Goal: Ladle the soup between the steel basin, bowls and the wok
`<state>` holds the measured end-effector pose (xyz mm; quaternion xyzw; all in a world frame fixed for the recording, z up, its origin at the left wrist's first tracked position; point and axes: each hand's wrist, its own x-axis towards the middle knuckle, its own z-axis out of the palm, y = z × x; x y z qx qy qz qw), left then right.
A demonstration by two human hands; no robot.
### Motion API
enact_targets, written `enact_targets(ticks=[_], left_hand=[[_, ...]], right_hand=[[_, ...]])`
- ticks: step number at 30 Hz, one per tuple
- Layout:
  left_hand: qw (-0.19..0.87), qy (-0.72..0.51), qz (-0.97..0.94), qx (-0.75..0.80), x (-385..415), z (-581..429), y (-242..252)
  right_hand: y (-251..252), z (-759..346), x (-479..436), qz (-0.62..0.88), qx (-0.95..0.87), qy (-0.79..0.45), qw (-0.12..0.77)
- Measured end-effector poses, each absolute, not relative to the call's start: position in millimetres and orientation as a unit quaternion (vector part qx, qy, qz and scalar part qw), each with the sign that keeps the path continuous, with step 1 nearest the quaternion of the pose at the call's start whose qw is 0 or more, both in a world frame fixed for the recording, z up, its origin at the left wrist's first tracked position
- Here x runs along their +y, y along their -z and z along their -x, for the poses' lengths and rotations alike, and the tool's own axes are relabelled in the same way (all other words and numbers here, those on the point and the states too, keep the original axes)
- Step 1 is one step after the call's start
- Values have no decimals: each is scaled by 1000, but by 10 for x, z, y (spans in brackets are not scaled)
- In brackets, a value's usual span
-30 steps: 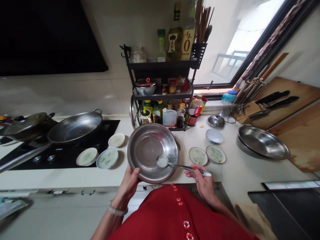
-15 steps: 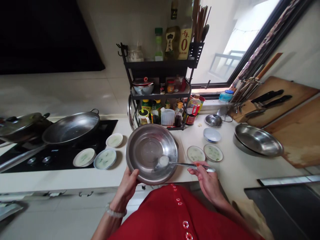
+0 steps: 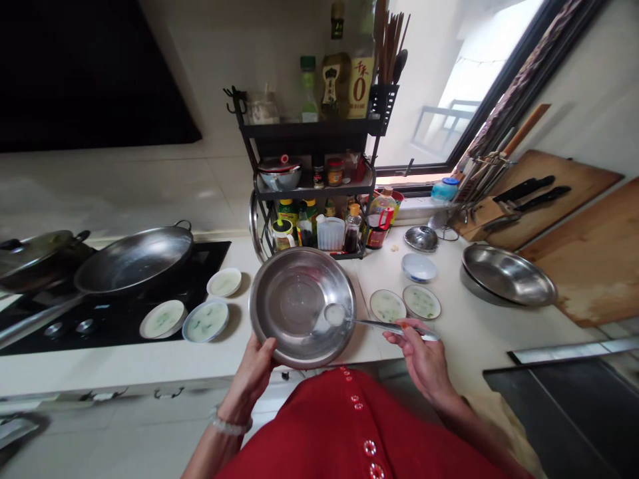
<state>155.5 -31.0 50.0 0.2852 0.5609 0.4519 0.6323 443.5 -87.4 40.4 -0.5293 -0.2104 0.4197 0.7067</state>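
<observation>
A large steel bowl (image 3: 294, 293) is tilted toward me at the counter's front edge. My left hand (image 3: 254, 372) grips its near rim from below. My right hand (image 3: 422, 352) is closed on the handle of a metal ladle (image 3: 364, 322), whose cup, filled with pale liquid, rests inside the bowl's right side. Two small patterned dishes (image 3: 404, 304) with pale liquid and green flecks sit just beyond the right hand.
Three small dishes (image 3: 192, 309) stand left of the bowl by the black cooktop (image 3: 114, 313), which carries a wok (image 3: 132, 259). A condiment rack (image 3: 314, 166) rises behind the bowl. A small white bowl (image 3: 419, 267), a lid (image 3: 421, 237), steel basins (image 3: 506, 279) and cutting boards (image 3: 589, 253) occupy the right.
The ladle's cup has lifted slightly and shifted right inside the bowl. My right hand moved a little right. The view has drifted, so everything sits further left.
</observation>
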Motion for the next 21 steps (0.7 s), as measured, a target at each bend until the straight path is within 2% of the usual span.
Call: enact_targets(ticks=[11,21], left_hand=[[624,-451,-288,570,-271,-1557,-524],[609,-457,-297,576,-186,-1416,-490]], right_hand=[[-469,-4786,-864,523,-186,-369,745],[-228,-5789,-1014,557,-120,-181,801]])
